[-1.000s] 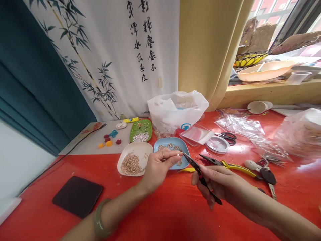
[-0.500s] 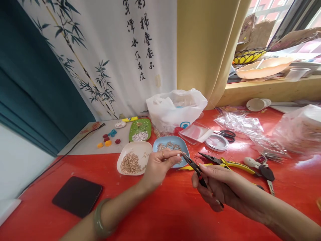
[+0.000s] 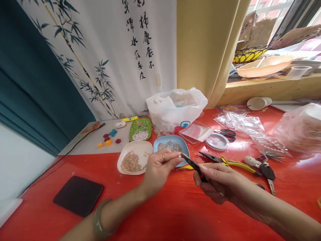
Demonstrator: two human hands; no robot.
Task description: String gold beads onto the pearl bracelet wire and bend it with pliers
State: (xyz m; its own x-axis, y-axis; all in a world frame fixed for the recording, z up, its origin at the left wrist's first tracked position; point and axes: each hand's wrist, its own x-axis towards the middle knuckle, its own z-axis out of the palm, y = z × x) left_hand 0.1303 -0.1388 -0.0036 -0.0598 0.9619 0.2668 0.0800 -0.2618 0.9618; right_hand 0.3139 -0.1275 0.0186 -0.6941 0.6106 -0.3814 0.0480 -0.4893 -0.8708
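My left hand (image 3: 160,167) is pinched closed on a tiny pale bead or finding (image 3: 179,156) at its fingertips, just over the front rim of the blue dish (image 3: 185,144). My right hand (image 3: 217,182) is closed round black pliers (image 3: 192,163), whose tips meet the small piece at my left fingertips. A green bangle (image 3: 99,219) sits on my left wrist. A white dish (image 3: 147,148) with gold beads lies left of the blue one.
On the red table (image 3: 160,214) lie yellow-handled pliers (image 3: 234,164), black scissors (image 3: 229,133), a round white lid (image 3: 217,142), a white plastic bag (image 3: 175,107), clear bags (image 3: 240,122), a green dish of pearls (image 3: 146,124) and a black pad (image 3: 78,195).
My right hand closed more tightly round the pliers and drew its fingers in. The plier tips stayed at my left fingertips. The view shifted slightly.
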